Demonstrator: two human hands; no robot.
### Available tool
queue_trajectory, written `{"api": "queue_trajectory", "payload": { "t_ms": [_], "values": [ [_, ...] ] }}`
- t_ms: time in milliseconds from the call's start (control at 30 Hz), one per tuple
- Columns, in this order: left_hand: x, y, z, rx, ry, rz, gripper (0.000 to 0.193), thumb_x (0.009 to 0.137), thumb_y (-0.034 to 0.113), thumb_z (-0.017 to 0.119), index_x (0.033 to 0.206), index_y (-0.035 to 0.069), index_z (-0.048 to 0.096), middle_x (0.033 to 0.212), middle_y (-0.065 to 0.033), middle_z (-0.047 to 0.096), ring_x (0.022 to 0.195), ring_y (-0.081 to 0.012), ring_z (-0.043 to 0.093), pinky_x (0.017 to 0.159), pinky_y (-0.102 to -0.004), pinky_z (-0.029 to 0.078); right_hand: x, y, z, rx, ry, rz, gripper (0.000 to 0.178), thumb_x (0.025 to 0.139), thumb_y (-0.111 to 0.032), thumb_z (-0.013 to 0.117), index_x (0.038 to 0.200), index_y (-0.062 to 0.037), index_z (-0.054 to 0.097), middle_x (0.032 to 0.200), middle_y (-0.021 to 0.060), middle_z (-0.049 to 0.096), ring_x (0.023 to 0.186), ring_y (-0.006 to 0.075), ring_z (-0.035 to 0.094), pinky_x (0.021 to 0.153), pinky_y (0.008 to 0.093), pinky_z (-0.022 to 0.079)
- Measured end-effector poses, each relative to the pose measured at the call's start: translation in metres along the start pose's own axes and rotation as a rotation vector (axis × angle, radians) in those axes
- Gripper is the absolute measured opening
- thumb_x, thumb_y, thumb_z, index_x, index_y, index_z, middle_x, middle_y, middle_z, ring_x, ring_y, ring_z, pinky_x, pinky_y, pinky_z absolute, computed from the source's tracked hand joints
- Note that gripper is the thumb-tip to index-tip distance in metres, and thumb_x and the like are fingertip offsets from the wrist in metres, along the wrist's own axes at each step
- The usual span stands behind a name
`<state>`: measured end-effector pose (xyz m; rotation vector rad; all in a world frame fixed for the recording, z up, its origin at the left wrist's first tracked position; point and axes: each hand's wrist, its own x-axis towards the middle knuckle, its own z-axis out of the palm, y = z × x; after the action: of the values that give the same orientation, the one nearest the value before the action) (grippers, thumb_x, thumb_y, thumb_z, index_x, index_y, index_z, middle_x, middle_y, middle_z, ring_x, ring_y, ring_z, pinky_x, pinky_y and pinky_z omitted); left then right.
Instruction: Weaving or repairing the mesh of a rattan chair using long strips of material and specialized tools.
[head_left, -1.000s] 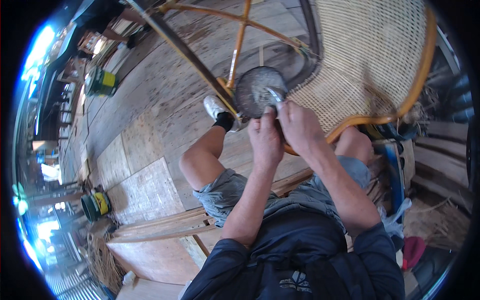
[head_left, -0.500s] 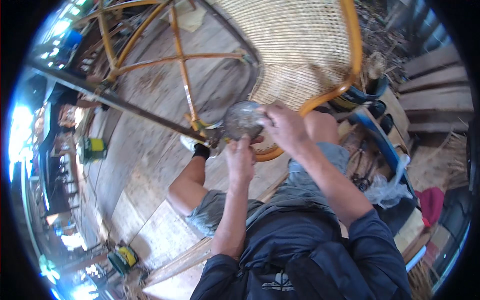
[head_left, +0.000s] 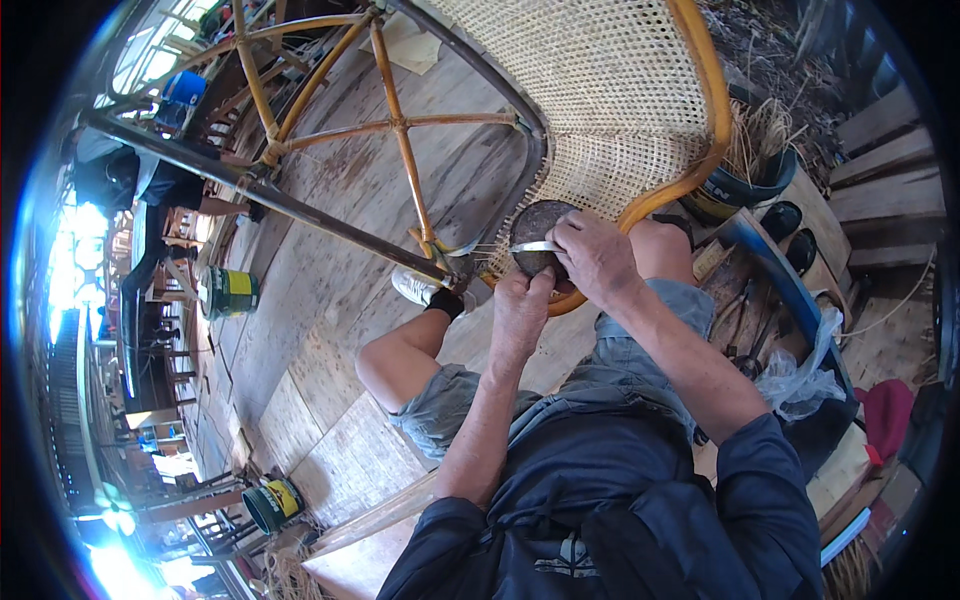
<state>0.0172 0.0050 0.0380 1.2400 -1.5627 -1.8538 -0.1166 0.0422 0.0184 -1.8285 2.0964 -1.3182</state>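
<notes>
A: What does your feed give you on the left hand [head_left: 522, 312]?

B: From my desk I see it low on the disc [head_left: 542, 216], a dark round piece. The thumb lies over the near rim and the fingers curl under, so the hand is closed on that edge. I can't make out every finger.

A: And the right hand [head_left: 598, 262]?

B: I have it nearly closed, knuckles up, pinching the end of a strip [head_left: 535, 246]. The strip is pale and narrow and runs across the disc toward the left. I can't tell from here whether it is metal or fibre.

A: Where do you place the disc?

B: In front of the 2 knees, above the left hand, just beside the near left corner of the chair [head_left: 620, 95]. I can't tell if the 2 touch. The chair has a woven cane panel with an amber rim, and a dark pole [head_left: 285, 202] slants down to the white shoe [head_left: 412, 286].

A: Anything else on your screen?

B: On my left, 2 green buckets with yellow labels, the upper bucket [head_left: 230, 293] and the lower bucket [head_left: 270, 506], plus a person [head_left: 180, 182] farther up. On my right, a tub [head_left: 768, 182] holding straw, then a blue-edged box [head_left: 790, 290], a clear bag [head_left: 800, 380] and a red cloth [head_left: 888, 418].
</notes>
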Motion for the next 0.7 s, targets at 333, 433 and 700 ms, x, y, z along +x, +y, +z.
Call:
{"api": "queue_trajectory", "payload": {
  "t_ms": [333,433,700],
  "values": [
    [0.012,-0.002,0.000,0.192,-0.001,-0.018,0.023,0.089,0.017,0.047,0.090,-0.001,0.061,0.074,-0.0071,0.065,0.057,-0.0098,0.056,0.056,-0.0224,0.045,-0.013,-0.003,-0.019,0.826,-0.098,0.304,0.008,0.084,-0.007,0.056,0.089,-0.0011,0.056,0.077,0.0045,0.058,0.066,0.0130,0.056,0.059,0.0264,0.046],
    [0.020,-0.016,-0.010,-0.103,-0.074,-0.141,0.025,0.089,0.020,0.049,0.083,0.001,0.064,0.063,-0.0015,0.060,0.046,-0.0052,0.044,0.045,-0.0203,0.035,0.007,-0.015,-0.056,0.741,-0.180,0.504,0.007,0.086,-0.004,0.054,0.091,0.0002,0.055,0.073,0.0008,0.053,0.067,0.0071,0.051,0.061,0.0220,0.044],
    [0.041,-0.018,-0.013,-0.295,-0.204,-0.114,0.023,0.089,0.021,0.052,0.089,0.001,0.063,0.066,0.0023,0.059,0.050,-0.0032,0.044,0.046,-0.0188,0.036,0.002,0.025,-0.028,0.035,0.053,0.239,0.013,0.081,-0.019,0.064,0.092,-0.0135,0.062,0.076,0.0042,0.063,0.063,0.0194,0.063,0.057,0.0281,0.048]
  ]
}}
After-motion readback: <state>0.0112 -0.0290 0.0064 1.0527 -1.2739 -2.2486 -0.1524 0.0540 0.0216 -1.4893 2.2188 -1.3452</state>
